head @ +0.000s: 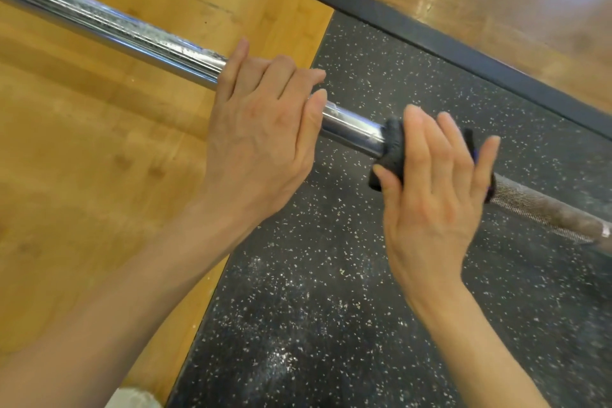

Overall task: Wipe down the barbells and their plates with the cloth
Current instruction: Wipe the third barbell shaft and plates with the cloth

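One barbell (109, 28) runs diagonally above the wooden floor (82, 175) and speckled black mat (314, 308), a dark beam (430, 33) behind it. The left hand (261, 129) grasps its chrome sleeve, fingers curled over. The right hand (437, 189), fingers straight, presses one black cloth (390, 156) against the bar beside the knurled shaft.

Barbell (109, 30) and cloth (392, 151) at the hands

The chrome barbell is running slantwise from the upper left, passing under the left hand (261, 129) and on beneath the right hand (437, 189), its thinner knurled shaft showing beyond that hand. The dark cloth is lying bunched around the bar under the right hand's fingers, just beside the left hand's thumb side.
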Tool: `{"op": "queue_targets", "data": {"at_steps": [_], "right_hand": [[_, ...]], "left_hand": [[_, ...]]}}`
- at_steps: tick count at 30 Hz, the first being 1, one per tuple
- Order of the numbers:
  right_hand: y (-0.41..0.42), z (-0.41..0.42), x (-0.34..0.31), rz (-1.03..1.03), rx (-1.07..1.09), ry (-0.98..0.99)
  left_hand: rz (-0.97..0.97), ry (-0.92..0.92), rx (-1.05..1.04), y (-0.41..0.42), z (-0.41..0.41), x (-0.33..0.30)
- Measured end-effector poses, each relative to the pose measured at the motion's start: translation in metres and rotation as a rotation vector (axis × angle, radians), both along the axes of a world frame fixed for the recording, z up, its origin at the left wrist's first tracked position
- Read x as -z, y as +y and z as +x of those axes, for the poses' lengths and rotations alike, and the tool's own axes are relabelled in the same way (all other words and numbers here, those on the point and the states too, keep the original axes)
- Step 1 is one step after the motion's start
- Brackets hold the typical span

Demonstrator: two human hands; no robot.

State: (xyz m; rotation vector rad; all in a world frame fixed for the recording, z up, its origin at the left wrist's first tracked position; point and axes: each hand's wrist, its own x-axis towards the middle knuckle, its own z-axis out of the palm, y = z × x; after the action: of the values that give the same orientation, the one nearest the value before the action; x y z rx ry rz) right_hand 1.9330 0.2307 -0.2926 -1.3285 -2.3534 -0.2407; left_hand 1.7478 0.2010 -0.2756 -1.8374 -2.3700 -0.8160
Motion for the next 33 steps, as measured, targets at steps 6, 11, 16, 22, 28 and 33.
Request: {"op": "queue_targets", "data": {"at_steps": [6,11,16,22,28,33], "right_hand": [[-0.005,0.006,-0.001,-0.022,-0.061,-0.026],[-0.004,-0.023,-0.01,-0.055,0.004,0.012],[0.015,-0.05,-0.039,-0.249,0.17,-0.236],[-0.016,-0.042,-0.037,-0.156,0.093,-0.088],[-0.006,-0.05,-0.054,-0.376,0.106,-0.217],[-0.031,-0.041,-0.046,-0.276,0.139,-0.186]], "left_hand": [[0.013,-0.019,-0.001,0.003,-0.001,-0.001],[0.004,-0.017,0.001,-0.001,0.0,-0.001],[-0.003,-0.027,0.012,-0.007,0.002,0.0],[0.011,-0.032,0.016,-0.02,0.003,0.0],[0.005,-0.057,0.02,-0.035,0.005,0.0],[-0.008,-0.063,0.031,-0.046,0.007,0.001]]}}
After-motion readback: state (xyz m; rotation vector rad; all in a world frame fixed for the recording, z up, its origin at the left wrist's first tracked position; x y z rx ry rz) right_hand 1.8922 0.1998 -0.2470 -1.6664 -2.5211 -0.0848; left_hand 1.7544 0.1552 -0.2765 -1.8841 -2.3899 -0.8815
